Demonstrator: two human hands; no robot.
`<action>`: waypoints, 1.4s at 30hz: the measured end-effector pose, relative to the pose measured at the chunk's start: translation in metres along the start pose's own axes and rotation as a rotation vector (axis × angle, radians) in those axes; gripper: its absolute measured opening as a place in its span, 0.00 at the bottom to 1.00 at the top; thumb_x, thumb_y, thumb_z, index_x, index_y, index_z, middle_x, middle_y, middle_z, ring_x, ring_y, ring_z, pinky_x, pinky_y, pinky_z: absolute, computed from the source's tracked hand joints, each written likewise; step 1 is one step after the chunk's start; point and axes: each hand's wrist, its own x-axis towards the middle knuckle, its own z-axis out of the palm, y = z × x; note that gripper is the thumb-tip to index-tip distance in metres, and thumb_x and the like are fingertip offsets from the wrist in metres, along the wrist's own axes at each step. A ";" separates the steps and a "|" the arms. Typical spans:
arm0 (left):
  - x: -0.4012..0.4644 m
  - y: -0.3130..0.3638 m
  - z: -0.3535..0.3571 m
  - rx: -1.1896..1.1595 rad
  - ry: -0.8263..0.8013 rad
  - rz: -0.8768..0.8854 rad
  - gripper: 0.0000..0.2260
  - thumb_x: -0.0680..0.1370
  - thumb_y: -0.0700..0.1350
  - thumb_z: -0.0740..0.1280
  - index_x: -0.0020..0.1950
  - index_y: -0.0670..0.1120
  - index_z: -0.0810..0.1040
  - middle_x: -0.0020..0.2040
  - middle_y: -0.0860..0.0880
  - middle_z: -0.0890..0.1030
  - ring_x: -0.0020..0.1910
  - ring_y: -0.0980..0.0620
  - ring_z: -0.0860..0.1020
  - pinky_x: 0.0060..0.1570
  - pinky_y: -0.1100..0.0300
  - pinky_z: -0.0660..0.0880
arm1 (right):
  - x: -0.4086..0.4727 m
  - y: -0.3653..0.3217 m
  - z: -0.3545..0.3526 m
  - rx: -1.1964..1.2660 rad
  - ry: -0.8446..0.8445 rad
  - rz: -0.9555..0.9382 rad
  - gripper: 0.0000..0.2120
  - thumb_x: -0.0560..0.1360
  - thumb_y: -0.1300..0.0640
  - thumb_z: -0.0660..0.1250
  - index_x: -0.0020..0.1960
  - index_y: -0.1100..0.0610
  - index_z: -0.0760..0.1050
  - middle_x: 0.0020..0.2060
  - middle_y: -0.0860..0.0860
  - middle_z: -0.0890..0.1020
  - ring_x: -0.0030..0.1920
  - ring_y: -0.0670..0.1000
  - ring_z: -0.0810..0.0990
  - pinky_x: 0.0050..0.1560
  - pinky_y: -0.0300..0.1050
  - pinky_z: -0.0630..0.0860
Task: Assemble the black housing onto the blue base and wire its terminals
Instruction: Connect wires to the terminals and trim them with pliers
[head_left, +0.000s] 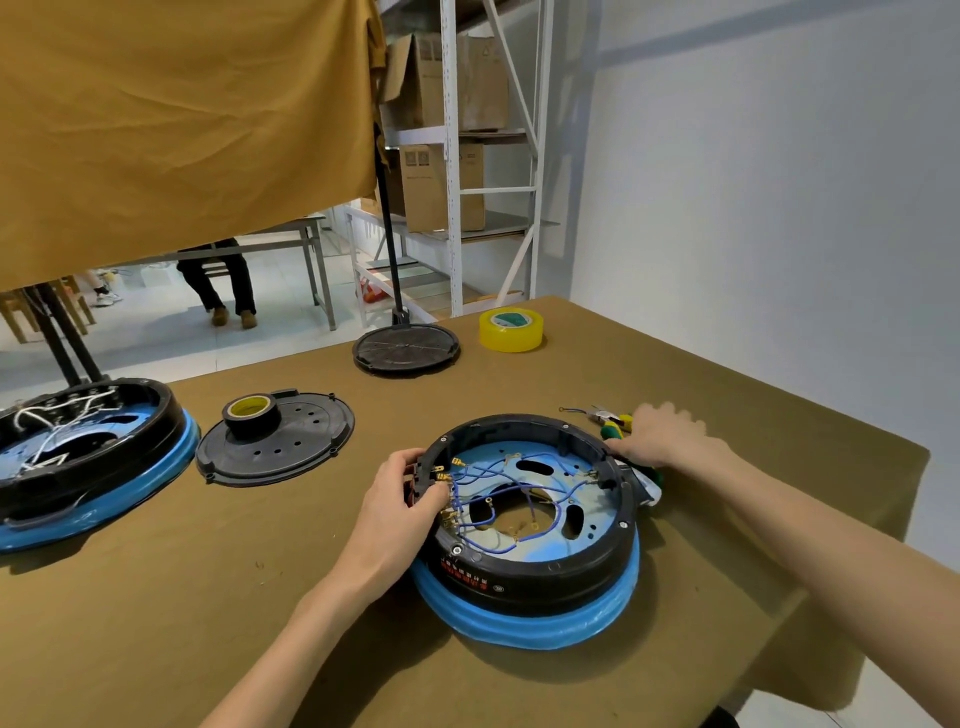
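Black housing seated on blue base, mid-table.
I see blue wires looping inside; my left hand pinches the terminals at its left rim, right hand blurred beside the pliers, fingers' state unclear.

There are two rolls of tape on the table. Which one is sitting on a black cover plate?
The black roll with the yellow core, left of centre, sits on the perforated black cover plate. The yellow roll lies directly on the tablecloth.
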 end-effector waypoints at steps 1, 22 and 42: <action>0.000 0.000 0.000 0.015 0.004 0.001 0.17 0.82 0.48 0.67 0.70 0.54 0.70 0.65 0.52 0.77 0.62 0.53 0.78 0.63 0.50 0.77 | -0.001 0.000 0.000 -0.018 0.015 -0.021 0.34 0.79 0.32 0.61 0.69 0.60 0.71 0.71 0.64 0.70 0.69 0.66 0.71 0.69 0.61 0.69; 0.003 -0.002 -0.002 -0.009 -0.047 -0.076 0.18 0.81 0.49 0.67 0.70 0.55 0.69 0.58 0.60 0.77 0.50 0.66 0.79 0.38 0.74 0.73 | -0.111 -0.047 -0.092 0.869 -0.906 -0.398 0.17 0.80 0.48 0.69 0.59 0.62 0.76 0.47 0.59 0.84 0.41 0.54 0.82 0.40 0.47 0.81; -0.003 -0.011 0.006 -0.087 0.053 0.008 0.24 0.78 0.67 0.53 0.65 0.56 0.76 0.60 0.52 0.80 0.61 0.56 0.78 0.65 0.49 0.75 | -0.110 -0.078 -0.102 0.525 -1.136 -0.307 0.19 0.83 0.44 0.62 0.41 0.57 0.71 0.51 0.64 0.82 0.46 0.62 0.83 0.45 0.52 0.83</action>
